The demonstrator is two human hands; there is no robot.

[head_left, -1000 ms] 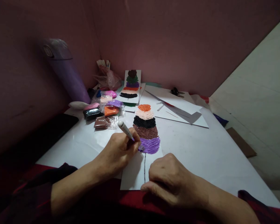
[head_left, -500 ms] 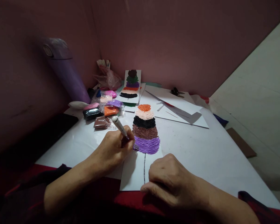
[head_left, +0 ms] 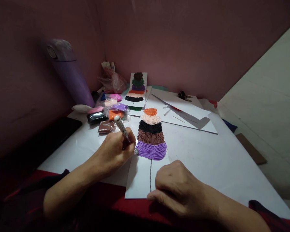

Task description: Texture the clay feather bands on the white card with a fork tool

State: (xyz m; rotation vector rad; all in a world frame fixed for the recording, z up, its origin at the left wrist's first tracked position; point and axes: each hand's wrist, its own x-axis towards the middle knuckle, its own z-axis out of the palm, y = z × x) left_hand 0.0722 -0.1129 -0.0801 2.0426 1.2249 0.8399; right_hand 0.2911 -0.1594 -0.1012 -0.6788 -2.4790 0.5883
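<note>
Low in the frame, the right hand [head_left: 177, 187] lies flat with fingers curled on the bottom edge of a white card [head_left: 141, 180], pinning it to the table [head_left: 207, 158] — its grip holds nothing. Just left of centre, the left hand [head_left: 116, 151] has its grip clamped on a pale-handled tool [head_left: 122, 129], tilted up to the left, its tip at the left edge of the purple band of the clay picture [head_left: 151, 135] on that card. The picture stacks five bands — orange, peach, black, brown, purple — above one thin dark line running down the card.

Beyond the left hand, in the middle left, lie several small bags of clay [head_left: 108, 112]: brown, black, orange, purple, pink among them; the exact count is unclear. Farther back a second banded card [head_left: 136, 88] leans near the wall, with loose white sheets [head_left: 183, 112] to its right. A purple bottle [head_left: 67, 74] stands at the upper left. No writing is readable.
</note>
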